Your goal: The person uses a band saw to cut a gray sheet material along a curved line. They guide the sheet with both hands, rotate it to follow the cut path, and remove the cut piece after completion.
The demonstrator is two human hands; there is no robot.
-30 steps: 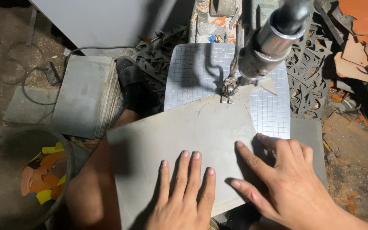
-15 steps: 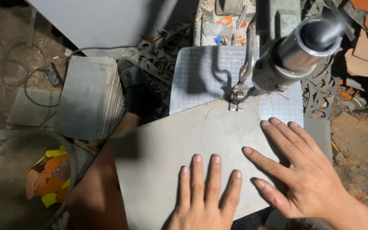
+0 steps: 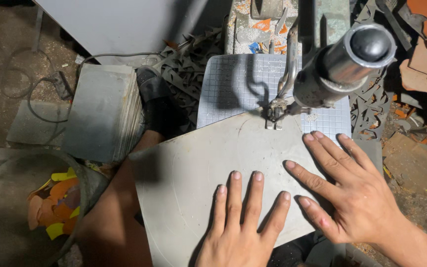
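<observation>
A grey metal sheet [image 3: 198, 173] with a faint scribed circle lies on the gridded table [image 3: 233, 84] of a cutting machine. My left hand [image 3: 243, 222] presses flat on the sheet near its front edge, fingers spread. My right hand [image 3: 347, 188] lies flat on the sheet's right part, fingers pointing up-left toward the blade. The machine's cutting head [image 3: 275, 113] meets the sheet's far edge, under a round metal arm [image 3: 344, 64].
A stack of grey sheets [image 3: 102, 113] sits to the left beside my shoe [image 3: 154, 99]. A round bin [image 3: 35, 207] with orange and yellow offcuts stands at lower left. Jagged metal scrap [image 3: 184, 64] and rusty pieces [image 3: 426, 49] surround the machine. My leg [image 3: 114, 217] is under the sheet.
The sheet has turned and shifted under the blade, and both hands moved with it. My view has come closer to the machine.
</observation>
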